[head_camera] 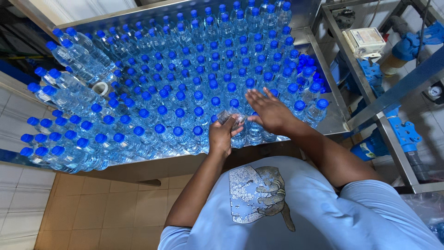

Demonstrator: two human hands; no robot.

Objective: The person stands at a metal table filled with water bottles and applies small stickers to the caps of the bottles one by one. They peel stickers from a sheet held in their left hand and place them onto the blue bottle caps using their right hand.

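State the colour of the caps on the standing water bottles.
Blue caps, seen clearly in the head view, on clear bottles.

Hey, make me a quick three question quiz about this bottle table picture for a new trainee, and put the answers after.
1. True or false: the bottles standing on the metal table have red caps.
2. Which hand grips a bottle at the table's near edge? A) left hand B) right hand
3. Fill in: the roll of tape lies among the bottles on the ____ side of the table.

Key
1. False; the caps are blue.
2. A; the left hand grips the held bottle, while the right hand is spread flat over the caps.
3. Left.
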